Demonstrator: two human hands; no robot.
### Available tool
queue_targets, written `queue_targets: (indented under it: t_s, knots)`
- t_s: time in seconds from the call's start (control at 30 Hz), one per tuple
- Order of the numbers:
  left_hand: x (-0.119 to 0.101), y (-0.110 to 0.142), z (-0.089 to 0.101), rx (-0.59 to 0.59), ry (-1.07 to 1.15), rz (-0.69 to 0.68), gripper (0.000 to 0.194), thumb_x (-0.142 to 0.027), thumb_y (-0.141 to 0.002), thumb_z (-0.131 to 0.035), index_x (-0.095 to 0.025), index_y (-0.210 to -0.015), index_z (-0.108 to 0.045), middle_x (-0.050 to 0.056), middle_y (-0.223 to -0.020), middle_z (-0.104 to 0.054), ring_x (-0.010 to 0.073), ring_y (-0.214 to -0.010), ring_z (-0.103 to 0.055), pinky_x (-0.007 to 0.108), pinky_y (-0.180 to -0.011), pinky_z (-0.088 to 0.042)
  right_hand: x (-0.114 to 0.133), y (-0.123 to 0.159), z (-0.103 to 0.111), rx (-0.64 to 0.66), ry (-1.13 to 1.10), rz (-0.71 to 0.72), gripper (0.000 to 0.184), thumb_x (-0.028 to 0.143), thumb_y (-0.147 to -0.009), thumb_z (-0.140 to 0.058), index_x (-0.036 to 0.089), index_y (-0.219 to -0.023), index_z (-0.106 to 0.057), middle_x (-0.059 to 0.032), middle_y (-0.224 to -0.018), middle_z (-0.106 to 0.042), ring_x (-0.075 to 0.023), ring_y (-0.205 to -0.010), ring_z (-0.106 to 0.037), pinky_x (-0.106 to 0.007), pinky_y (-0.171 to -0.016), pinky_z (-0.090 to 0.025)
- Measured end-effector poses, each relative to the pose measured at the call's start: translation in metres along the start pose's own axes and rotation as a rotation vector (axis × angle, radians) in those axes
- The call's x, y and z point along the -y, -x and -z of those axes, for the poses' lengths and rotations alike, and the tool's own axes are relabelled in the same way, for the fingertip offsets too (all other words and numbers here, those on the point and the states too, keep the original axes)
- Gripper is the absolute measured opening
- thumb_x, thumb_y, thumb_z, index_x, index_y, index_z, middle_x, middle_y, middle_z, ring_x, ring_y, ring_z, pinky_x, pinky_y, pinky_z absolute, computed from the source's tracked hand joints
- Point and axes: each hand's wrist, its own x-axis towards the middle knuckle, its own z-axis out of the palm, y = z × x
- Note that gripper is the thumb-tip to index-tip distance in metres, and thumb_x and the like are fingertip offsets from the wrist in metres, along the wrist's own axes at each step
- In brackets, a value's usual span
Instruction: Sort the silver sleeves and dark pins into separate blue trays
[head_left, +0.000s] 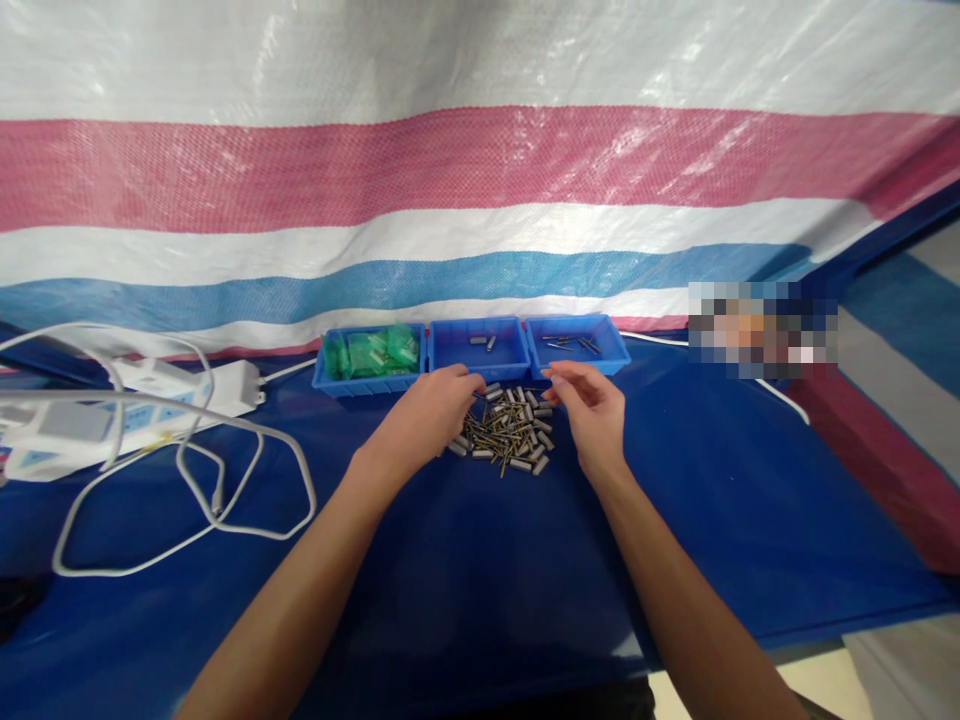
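A pile of short grey metal cylinders and thin brass-and-dark metal pins [506, 430] lies on the blue table between my hands. My left hand [439, 410] is at the pile's upper left, its fingers curled together; whatever may be in them is hidden. To the right of the pile, my right hand [596, 412] has thumb and index finger pinched near the front of the right bin; what they hold is too small to tell. The middle blue bin [478, 365] contains two grey cylinders [491, 343]. In the right blue bin [616, 350] lie several thin pins [589, 345].
Green plastic bags [375, 350] fill the left blue bin [367, 386]. White power strips [180, 400] and a looped white cable [289, 535] occupy the left of the blue table [487, 580]. A striped plastic sheet [450, 170] hangs behind. A blurred patch covers something at right.
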Motion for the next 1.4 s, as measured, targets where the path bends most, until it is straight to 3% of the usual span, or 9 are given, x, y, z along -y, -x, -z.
queue_targets:
  t_s: [0.27, 0.4, 0.53, 0.8, 1.03, 1.13, 1.23, 1.33, 1.4]
  knots:
    - [-0.008, -0.005, 0.003, -0.280, 0.642, 0.034, 0.013, -0.016, -0.090, -0.068, -0.016, -0.100, -0.077, 0.005, -0.094, -0.079, 0.0180, -0.085, -0.076, 0.030, -0.083, -0.062, 0.006, 0.004, -0.002, 0.136, -0.008, -0.029, 0.018, 0.033, -0.084, -0.079, 0.024, -0.100, -0.077, -0.0012, -0.084, -0.079, -0.0155, -0.065, -0.070, -0.031, -0.067, -0.059]
    - [-0.015, -0.006, 0.000, -0.308, 0.888, 0.109, 0.017, -0.019, -0.083, -0.078, -0.015, -0.098, -0.075, 0.005, -0.095, -0.081, 0.0194, -0.086, -0.079, 0.030, -0.084, -0.065, 0.008, 0.006, -0.002, 0.253, -0.046, -0.068, 0.025, 0.035, -0.083, -0.081, 0.026, -0.105, -0.077, -0.0008, -0.086, -0.080, -0.0155, -0.066, -0.070, -0.031, -0.068, -0.059]
    - [-0.017, -0.006, -0.001, -0.300, 0.933, 0.156, 0.021, -0.018, -0.078, -0.081, -0.014, -0.098, -0.075, 0.007, -0.096, -0.080, 0.0219, -0.088, -0.081, 0.028, -0.080, -0.067, 0.010, 0.008, -0.002, 0.348, -0.109, -0.125, 0.033, 0.038, -0.078, -0.087, 0.026, -0.107, -0.077, -0.0017, -0.087, -0.081, -0.0168, -0.069, -0.072, -0.032, -0.069, -0.062]
    - [-0.017, -0.005, -0.003, -0.321, 0.844, 0.113, 0.022, -0.017, -0.077, -0.081, -0.013, -0.097, -0.073, 0.007, -0.095, -0.079, 0.0212, -0.085, -0.081, 0.027, -0.077, -0.067, 0.008, 0.010, -0.006, 0.334, -0.132, -0.174, 0.027, 0.041, -0.073, -0.091, 0.025, -0.093, -0.082, -0.0021, -0.082, -0.080, -0.0174, -0.070, -0.073, -0.033, -0.069, -0.063]
    - [-0.011, -0.004, -0.001, -0.212, 0.640, 0.026, 0.012, -0.020, -0.089, -0.071, -0.015, -0.099, -0.074, 0.005, -0.097, -0.080, 0.0190, -0.087, -0.079, 0.027, -0.080, -0.064, 0.007, 0.008, -0.006, 0.322, -0.114, -0.209, 0.027, 0.042, -0.072, -0.091, 0.023, -0.091, -0.084, -0.0031, -0.083, -0.082, -0.0181, -0.068, -0.074, -0.035, -0.071, -0.064]
    - [-0.006, -0.003, 0.000, -0.084, 0.352, 0.004, 0.016, -0.024, -0.097, -0.063, -0.017, -0.102, -0.077, 0.007, -0.097, -0.080, 0.0210, -0.089, -0.076, 0.031, -0.085, -0.061, 0.006, 0.006, -0.005, 0.260, -0.067, -0.154, 0.024, 0.040, -0.073, -0.090, 0.023, -0.090, -0.084, -0.0028, -0.083, -0.081, -0.0176, -0.068, -0.073, -0.034, -0.071, -0.063]
    - [-0.001, 0.000, -0.002, 0.014, 0.048, 0.052, 0.020, -0.020, -0.096, -0.064, -0.019, -0.109, -0.079, 0.011, -0.105, -0.080, 0.0272, -0.101, -0.075, 0.038, -0.092, -0.058, 0.002, 0.003, -0.001, 0.116, 0.046, -0.004, 0.022, 0.038, -0.078, -0.086, 0.023, -0.094, -0.083, -0.0036, -0.087, -0.081, -0.0180, -0.070, -0.072, -0.035, -0.071, -0.062]
    - [0.000, 0.001, -0.007, 0.084, -0.079, 0.082, 0.029, -0.012, -0.092, -0.063, -0.019, -0.115, -0.078, 0.013, -0.114, -0.078, 0.0309, -0.110, -0.072, 0.040, -0.095, -0.057, -0.001, 0.000, 0.004, -0.022, 0.130, 0.099, 0.026, 0.037, -0.083, -0.081, 0.022, -0.105, -0.080, -0.0070, -0.104, -0.081, -0.0199, -0.078, -0.074, -0.037, -0.076, -0.063]
    - [-0.001, 0.001, -0.011, 0.115, -0.110, 0.076, 0.032, -0.008, -0.090, -0.061, -0.019, -0.115, -0.077, 0.013, -0.113, -0.077, 0.0308, -0.109, -0.072, 0.038, -0.092, -0.057, -0.001, -0.002, 0.006, -0.030, 0.148, 0.095, 0.035, 0.037, -0.083, -0.081, 0.023, -0.115, -0.077, -0.0090, -0.117, -0.079, -0.0212, -0.085, -0.076, -0.038, -0.078, -0.063]
